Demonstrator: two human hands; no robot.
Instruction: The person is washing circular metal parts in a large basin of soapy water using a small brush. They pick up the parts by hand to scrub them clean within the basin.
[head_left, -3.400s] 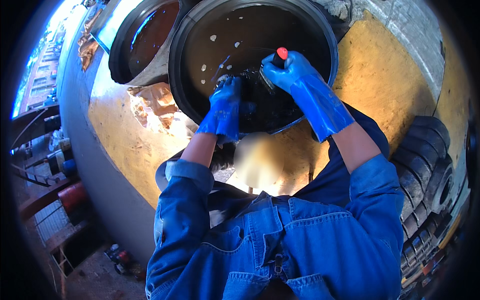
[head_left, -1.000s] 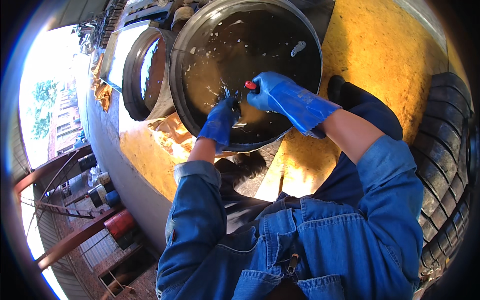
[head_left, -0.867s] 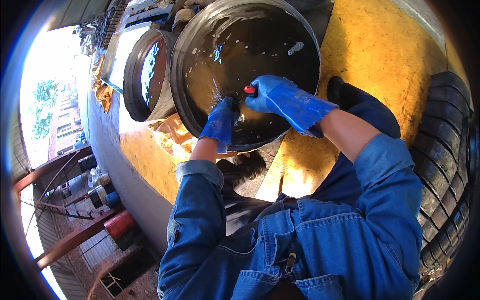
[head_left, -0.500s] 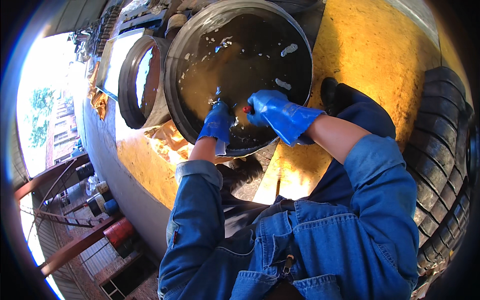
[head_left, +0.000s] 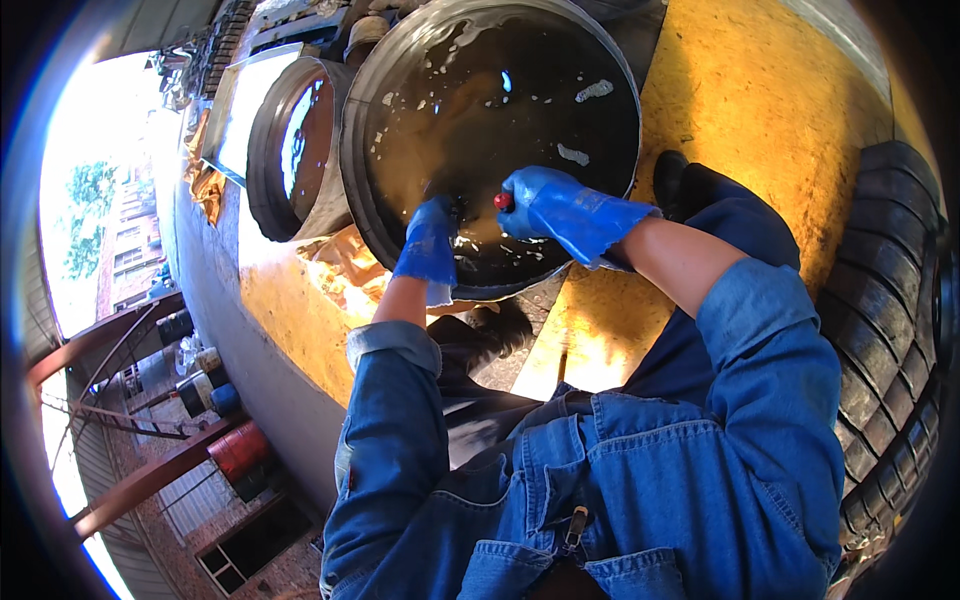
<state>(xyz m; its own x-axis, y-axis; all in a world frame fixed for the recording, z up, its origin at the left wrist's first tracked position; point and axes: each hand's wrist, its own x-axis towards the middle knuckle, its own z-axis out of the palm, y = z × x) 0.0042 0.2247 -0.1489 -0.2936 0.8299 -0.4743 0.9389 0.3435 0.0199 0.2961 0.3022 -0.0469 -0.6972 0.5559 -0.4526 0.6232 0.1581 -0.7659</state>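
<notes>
A large round tub (head_left: 352,170) with a dark rim holds murky brown liquid (head_left: 470,130) with patches of foam. Over its near side, my right hand (head_left: 540,203) in a blue rubber glove is closed around a tool with a red handle (head_left: 503,202). Only the handle's rounded red end shows; the rest is hidden by the hand and the liquid. My left hand (head_left: 431,238), gloved the same way, reaches down to the liquid left of the right hand. Its fingertips are lost in the dark liquid, so whether they grip anything is hidden.
A smaller round basin (head_left: 262,160) with reddish-brown liquid stands left of the tub. Crumpled orange-brown sheeting (head_left: 345,265) lies nearby on the yellow floor plate (head_left: 770,110). A large black tyre (head_left: 880,290) is at my right. Red and dark drums (head_left: 240,450) stand far left.
The tub and its surroundings have shifted slightly right and up in view. Both hands stay close to the liquid, the right one still around the red handle. Foam patches have changed shape.
</notes>
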